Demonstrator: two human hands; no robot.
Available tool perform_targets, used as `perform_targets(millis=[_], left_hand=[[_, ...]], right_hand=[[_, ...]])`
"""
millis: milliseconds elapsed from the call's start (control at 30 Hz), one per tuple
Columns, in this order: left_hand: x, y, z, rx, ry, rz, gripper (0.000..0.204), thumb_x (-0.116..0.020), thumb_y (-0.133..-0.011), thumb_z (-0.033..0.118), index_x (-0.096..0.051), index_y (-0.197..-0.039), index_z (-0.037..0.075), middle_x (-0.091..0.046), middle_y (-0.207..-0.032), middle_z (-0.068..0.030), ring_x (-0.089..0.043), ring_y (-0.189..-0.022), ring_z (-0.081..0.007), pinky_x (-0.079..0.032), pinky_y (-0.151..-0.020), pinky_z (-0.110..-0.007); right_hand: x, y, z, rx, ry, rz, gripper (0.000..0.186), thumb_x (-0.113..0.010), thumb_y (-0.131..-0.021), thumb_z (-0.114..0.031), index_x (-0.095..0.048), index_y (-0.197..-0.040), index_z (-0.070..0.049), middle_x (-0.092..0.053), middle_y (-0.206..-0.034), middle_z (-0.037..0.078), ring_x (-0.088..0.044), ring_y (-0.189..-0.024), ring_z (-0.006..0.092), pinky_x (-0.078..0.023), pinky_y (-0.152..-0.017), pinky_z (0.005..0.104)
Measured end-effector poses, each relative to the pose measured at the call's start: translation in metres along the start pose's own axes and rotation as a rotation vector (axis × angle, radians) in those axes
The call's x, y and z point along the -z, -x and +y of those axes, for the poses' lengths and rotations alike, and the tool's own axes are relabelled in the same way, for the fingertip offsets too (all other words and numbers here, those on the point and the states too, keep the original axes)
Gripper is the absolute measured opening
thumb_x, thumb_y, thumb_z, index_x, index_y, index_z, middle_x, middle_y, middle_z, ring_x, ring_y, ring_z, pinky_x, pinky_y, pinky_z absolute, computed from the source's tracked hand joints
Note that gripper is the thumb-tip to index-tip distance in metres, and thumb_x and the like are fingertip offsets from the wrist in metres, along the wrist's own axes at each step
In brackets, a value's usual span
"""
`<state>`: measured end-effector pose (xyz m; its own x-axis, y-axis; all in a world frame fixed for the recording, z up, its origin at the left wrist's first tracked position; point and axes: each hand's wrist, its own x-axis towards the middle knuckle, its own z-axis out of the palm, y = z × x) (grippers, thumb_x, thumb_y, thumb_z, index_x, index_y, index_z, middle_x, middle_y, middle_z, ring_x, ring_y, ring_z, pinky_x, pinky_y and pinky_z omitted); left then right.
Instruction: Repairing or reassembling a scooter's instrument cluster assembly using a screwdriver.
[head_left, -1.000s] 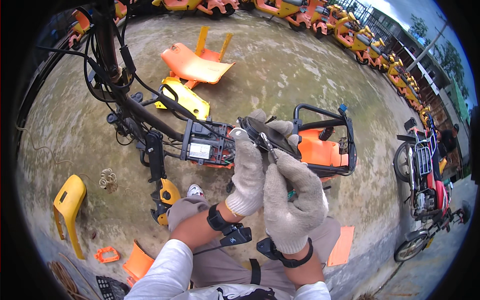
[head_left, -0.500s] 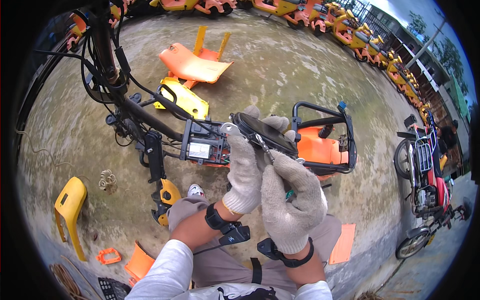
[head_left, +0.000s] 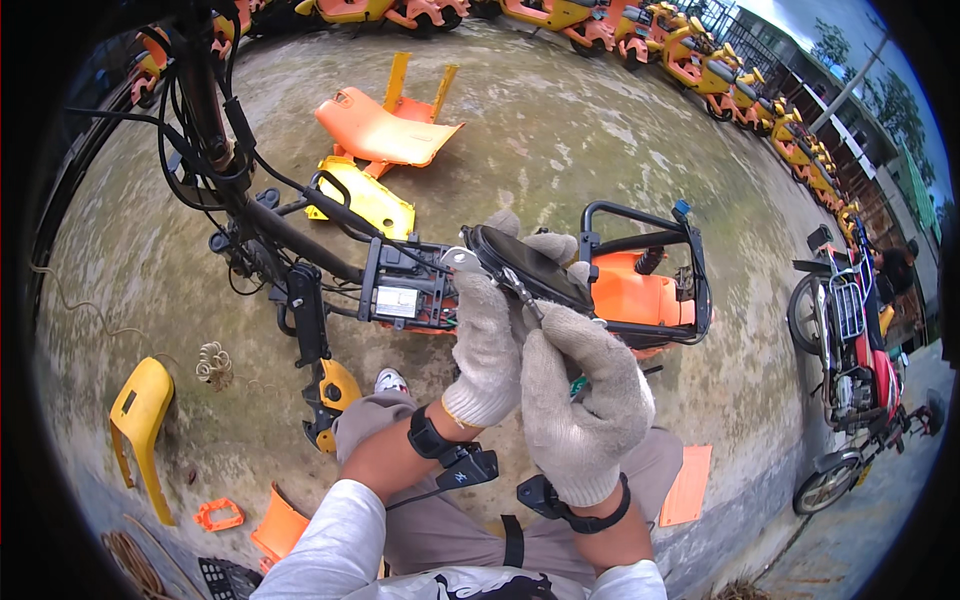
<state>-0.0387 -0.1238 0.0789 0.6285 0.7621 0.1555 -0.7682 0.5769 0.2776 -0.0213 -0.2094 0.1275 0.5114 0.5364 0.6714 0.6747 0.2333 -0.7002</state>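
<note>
My left hand (head_left: 482, 345), in a grey-white knit glove, is closed around a black oval part (head_left: 530, 264) with metal tabs at its ends. Its fingers wrap over the far side and the thumb presses near one tab (head_left: 460, 259). My right hand (head_left: 588, 405), gloved too, pinches a slim silver metal piece (head_left: 522, 290) whose tip rests along the black part's near edge; its exact kind is unclear. Beneath both hands lies a stripped scooter frame (head_left: 350, 262), with an open battery-like compartment (head_left: 398, 300) left of them.
An orange body panel (head_left: 385, 130) and a yellow panel (head_left: 362, 200) lie beyond the frame. A yellow fender-like cover (head_left: 143, 420) and orange pieces (head_left: 278, 525) are at left. A red motorcycle (head_left: 865, 355) stands at right, with a person (head_left: 897, 265) nearby. Scooters (head_left: 700, 70) line the back.
The silver piece in my right hand has shifted slightly against the black part's edge. My left hand keeps the same hold.
</note>
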Motion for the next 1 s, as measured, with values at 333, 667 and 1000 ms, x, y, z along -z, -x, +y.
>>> perform_targets(millis=[333, 667, 1000], left_hand=[[-0.003, -0.001, 0.003, 0.001, -0.057, -0.051, 0.076, -0.051, -0.091, 0.073, -0.04, -0.145, 0.021, -0.061, -0.125, -0.0152, -0.06, -0.12, -0.0301, -0.048, -0.11, -0.053], [-0.006, -0.007, 0.019, -0.034, 0.058, 0.011, 0.066, -0.054, -0.093, 0.07, -0.052, -0.128, 0.015, -0.064, -0.117, -0.0133, -0.062, -0.115, -0.0289, -0.05, -0.103, -0.056], [0.023, -0.032, 0.054, -0.253, -0.112, -0.052, 0.079, -0.06, -0.091, 0.067, -0.054, -0.125, -0.004, -0.061, -0.128, -0.0243, -0.055, -0.125, -0.0412, -0.037, -0.114, -0.062]], right_hand=[[0.011, -0.007, -0.003, -0.001, 0.113, -0.029, 0.019, -0.071, -0.089, 0.005, -0.072, -0.108, 0.003, -0.076, -0.098, 0.011, -0.072, -0.088, 0.015, -0.056, -0.079, 0.0277], [0.035, 0.006, 0.013, -0.531, -0.681, 0.219, 0.025, -0.067, -0.094, 0.001, -0.064, -0.119, 0.002, -0.073, -0.105, 0.019, -0.075, -0.087, 0.0207, -0.063, -0.071, 0.0295], [0.132, 0.102, 0.092, -0.933, -0.298, 0.446, 0.024, -0.065, -0.098, -0.009, -0.058, -0.119, 0.001, -0.07, -0.091, 0.01, -0.066, -0.069, 0.0102, -0.054, -0.059, 0.0229]])
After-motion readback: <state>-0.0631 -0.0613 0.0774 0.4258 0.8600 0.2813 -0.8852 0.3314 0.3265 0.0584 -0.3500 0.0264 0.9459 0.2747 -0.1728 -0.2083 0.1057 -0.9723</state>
